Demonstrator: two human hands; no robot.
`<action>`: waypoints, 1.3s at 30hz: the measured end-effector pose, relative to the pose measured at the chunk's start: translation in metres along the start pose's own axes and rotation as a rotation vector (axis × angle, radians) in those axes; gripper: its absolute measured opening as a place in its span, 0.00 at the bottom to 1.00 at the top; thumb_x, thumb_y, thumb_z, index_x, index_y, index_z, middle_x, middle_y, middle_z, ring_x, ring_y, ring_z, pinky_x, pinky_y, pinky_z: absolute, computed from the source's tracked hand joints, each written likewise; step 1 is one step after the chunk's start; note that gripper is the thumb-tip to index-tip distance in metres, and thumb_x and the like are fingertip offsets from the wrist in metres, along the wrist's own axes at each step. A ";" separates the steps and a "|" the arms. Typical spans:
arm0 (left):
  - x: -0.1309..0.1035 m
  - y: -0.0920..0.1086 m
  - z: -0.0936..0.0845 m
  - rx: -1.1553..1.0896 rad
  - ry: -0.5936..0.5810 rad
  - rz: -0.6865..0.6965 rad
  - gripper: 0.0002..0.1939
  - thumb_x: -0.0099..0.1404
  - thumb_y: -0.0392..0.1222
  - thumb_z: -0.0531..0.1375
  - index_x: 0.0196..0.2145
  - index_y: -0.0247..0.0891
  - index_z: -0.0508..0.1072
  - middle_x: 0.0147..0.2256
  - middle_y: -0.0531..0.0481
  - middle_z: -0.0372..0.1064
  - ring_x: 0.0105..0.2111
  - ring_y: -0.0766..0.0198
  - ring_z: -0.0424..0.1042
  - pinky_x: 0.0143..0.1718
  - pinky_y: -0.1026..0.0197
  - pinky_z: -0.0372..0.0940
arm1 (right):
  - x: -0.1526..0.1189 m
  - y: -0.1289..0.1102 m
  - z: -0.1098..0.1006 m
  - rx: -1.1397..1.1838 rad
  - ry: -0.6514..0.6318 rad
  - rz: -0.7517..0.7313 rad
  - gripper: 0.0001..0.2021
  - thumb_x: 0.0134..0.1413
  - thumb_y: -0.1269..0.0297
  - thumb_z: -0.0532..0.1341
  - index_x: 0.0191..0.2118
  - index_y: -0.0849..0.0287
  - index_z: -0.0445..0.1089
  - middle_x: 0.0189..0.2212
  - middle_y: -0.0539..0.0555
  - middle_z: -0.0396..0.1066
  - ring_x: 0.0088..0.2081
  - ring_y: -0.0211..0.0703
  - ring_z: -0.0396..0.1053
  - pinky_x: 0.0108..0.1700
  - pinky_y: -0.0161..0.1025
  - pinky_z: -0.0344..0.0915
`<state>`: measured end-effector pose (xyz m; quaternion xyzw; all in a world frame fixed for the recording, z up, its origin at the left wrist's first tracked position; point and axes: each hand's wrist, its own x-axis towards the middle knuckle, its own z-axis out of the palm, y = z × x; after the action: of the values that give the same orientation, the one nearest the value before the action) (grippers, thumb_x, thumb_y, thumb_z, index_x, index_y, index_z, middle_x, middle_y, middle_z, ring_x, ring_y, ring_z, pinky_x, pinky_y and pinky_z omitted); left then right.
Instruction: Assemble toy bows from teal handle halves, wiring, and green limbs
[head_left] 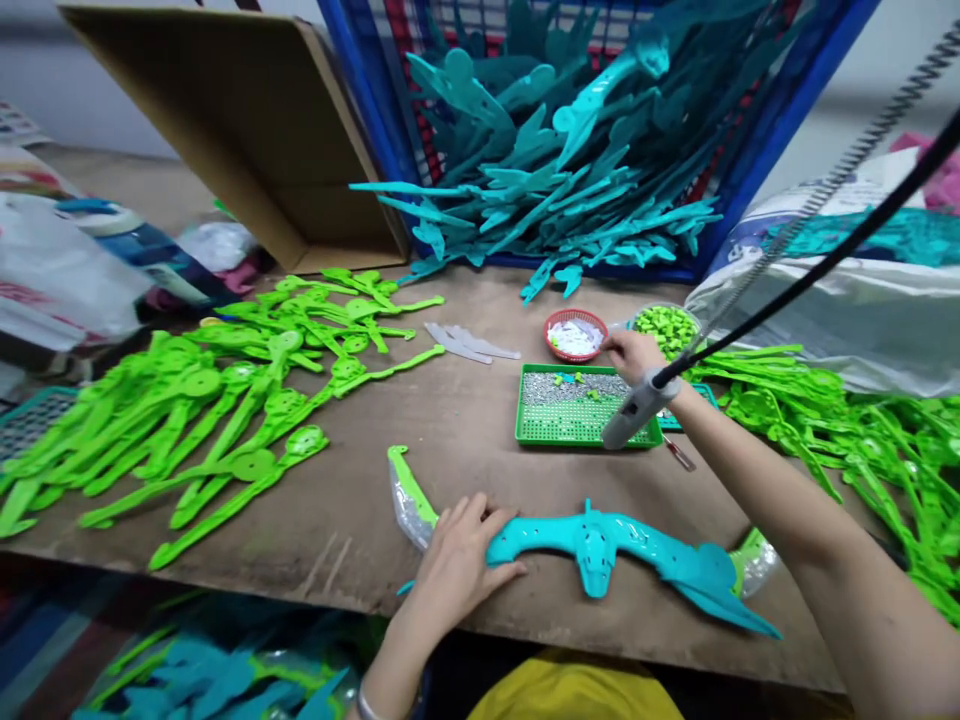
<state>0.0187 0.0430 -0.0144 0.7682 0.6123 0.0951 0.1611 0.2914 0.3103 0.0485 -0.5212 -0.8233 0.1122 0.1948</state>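
Note:
A teal plastic toy bow point(551, 535) with green limb ends and clear plastic on them lies across the table's front. My left hand point(465, 545) grips its left part, with fingers over the top and thumb along the lower side. My right hand point(634, 355) is at the right rim of a small red basket point(551, 345) of white pieces. Its fingertips are pinched together; anything between them is too small to make out. Below that hand, a green tray point(555, 442) holds many small screws and a few green bits. A grey hanging power screwdriver point(637, 412) partly covers the tray.
Green plastic parts point(187, 390) pile up at left, and more green parts point(840, 430) at right. A blue crate point(716, 220) of teal parts stands behind, beside a cardboard box point(225, 130). Clear strips point(465, 345), a bowl of green pieces point(666, 325) and a small screwdriver point(679, 453) lie nearby.

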 end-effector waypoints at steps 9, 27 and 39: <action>0.000 -0.001 -0.001 -0.044 0.022 -0.015 0.29 0.52 0.46 0.75 0.51 0.51 0.75 0.44 0.49 0.68 0.44 0.51 0.70 0.46 0.49 0.64 | 0.088 0.001 0.047 -0.275 -0.252 0.100 0.14 0.66 0.62 0.60 0.53 0.60 0.72 0.51 0.60 0.73 0.49 0.49 0.73 0.51 0.48 0.71; 0.000 -0.002 0.003 -0.044 0.025 0.003 0.28 0.53 0.47 0.74 0.52 0.49 0.75 0.44 0.48 0.69 0.44 0.51 0.70 0.45 0.49 0.64 | 0.070 0.005 0.051 0.045 -0.059 0.162 0.15 0.57 0.72 0.59 0.45 0.57 0.81 0.44 0.57 0.81 0.47 0.49 0.76 0.52 0.41 0.67; -0.001 -0.002 0.003 0.074 0.057 0.083 0.27 0.60 0.53 0.69 0.55 0.44 0.74 0.42 0.46 0.68 0.43 0.51 0.69 0.44 0.52 0.63 | -0.067 0.007 -0.003 0.488 0.171 0.329 0.09 0.49 0.64 0.64 0.34 0.63 0.78 0.27 0.54 0.77 0.30 0.42 0.74 0.34 0.40 0.71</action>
<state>0.0178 0.0420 -0.0181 0.7954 0.5872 0.1007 0.1110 0.3237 0.2523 0.0349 -0.5930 -0.6572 0.2924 0.3618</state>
